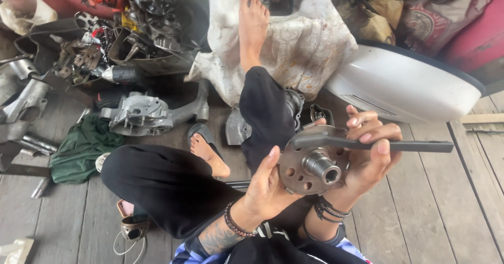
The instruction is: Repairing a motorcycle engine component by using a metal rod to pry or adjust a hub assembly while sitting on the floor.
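Both hands grip one round metal hub (310, 165), shaft facing the camera: left hand (268, 188) fingers clamp its rim, right hand (370, 156) fingers clamp the flat bar (399, 146) pointing right.

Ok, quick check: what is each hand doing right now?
Left hand: closed on the rim of the round metal hub.
Right hand: closed around the hub's far side and the dark flat tool.

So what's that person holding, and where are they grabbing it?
A round metal disc with a hub. The left hand grips its rim; the right hand supports its far side and holds a dark tool handle.
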